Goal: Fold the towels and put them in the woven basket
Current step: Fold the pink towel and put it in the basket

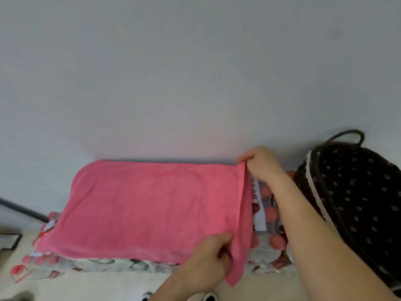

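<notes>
Right hand (260, 164) pinches far right corner of pink towel (147, 205). Left hand (208, 255) pinches near right corner, fingers curled round hem.

Towel lies spread flat just left of woven basket (358, 192), not in it.

Step, likely: fold basket-side edge over to edge farthest from basket.
- Lift both corners together.
- Keep hem taut.
- Match corners before release.
- Smooth crease.

Count:
- one towel in view
- one basket
- one printed wrap (108, 265), under towel
- two hands

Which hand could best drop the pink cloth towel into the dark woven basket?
Probably the right hand: it pinches the far corner of the pink towel beside the dark woven basket; the left hand grips the near corner, farther away.
</notes>
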`<state>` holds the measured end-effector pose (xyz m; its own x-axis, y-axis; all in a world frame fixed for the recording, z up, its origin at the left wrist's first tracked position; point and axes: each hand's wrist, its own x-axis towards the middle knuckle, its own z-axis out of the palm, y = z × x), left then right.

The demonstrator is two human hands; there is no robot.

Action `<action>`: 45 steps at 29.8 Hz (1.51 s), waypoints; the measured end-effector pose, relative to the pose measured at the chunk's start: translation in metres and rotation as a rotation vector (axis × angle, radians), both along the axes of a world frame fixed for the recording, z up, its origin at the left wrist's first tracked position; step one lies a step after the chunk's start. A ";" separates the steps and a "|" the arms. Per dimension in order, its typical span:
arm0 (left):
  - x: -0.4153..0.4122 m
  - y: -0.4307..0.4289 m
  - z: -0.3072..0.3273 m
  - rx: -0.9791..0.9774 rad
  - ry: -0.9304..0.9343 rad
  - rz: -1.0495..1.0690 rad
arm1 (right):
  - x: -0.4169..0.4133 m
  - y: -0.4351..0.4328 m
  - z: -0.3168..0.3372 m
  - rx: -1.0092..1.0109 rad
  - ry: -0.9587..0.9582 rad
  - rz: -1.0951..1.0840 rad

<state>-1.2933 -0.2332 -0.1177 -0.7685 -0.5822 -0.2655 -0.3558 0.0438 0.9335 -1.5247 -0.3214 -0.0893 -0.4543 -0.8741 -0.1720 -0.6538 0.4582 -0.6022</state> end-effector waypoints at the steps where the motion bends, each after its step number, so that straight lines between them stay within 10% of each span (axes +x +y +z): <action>1: 0.009 -0.004 0.003 -0.034 -0.011 0.027 | 0.007 -0.006 0.008 -0.007 0.024 0.040; 16: 0.199 -0.055 0.010 -0.062 0.081 0.756 | 0.210 -0.117 0.048 -0.197 0.326 0.405; 29: 0.317 -0.102 -0.013 0.254 0.226 1.016 | 0.357 -0.188 0.018 -0.125 0.420 0.549; 36: 0.341 -0.117 -0.040 0.224 -0.028 1.003 | 0.369 -0.184 -0.011 0.070 0.222 0.663; 45: 0.309 -0.199 -0.026 -0.087 -0.244 0.942 | 0.271 -0.112 -0.017 -0.006 0.243 0.130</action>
<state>-0.9844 -0.4317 -0.1434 0.0922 -0.9548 -0.2827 -0.4634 -0.2924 0.8365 -1.2535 -0.4339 -0.1064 -0.3658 -0.9283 -0.0665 -0.8322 0.3582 -0.4232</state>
